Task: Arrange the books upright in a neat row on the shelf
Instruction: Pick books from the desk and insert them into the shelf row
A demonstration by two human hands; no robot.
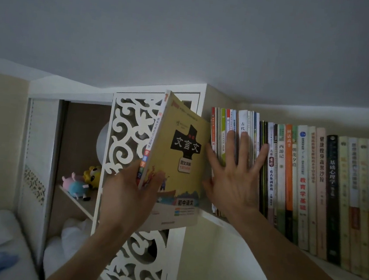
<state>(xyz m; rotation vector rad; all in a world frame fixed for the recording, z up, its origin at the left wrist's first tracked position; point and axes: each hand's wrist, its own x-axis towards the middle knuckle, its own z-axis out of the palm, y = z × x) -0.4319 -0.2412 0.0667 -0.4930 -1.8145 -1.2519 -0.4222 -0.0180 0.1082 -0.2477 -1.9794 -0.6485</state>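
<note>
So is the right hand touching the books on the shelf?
Touching. The head view shows the right hand spread flat, fingers straight, pressing the spines of the books at the row's left end.

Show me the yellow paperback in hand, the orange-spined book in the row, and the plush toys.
Yellow paperback [180,169], head view, front cover.
Orange-spined book [288,169], head view, spine.
Plush toys [81,182], head view, blue toy's body.

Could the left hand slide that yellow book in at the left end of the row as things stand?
Probably yes. The left hand holds the yellow book upright beside the row's left end, while the right hand presses the shelved books rightward, leaving a narrow gap.
</note>
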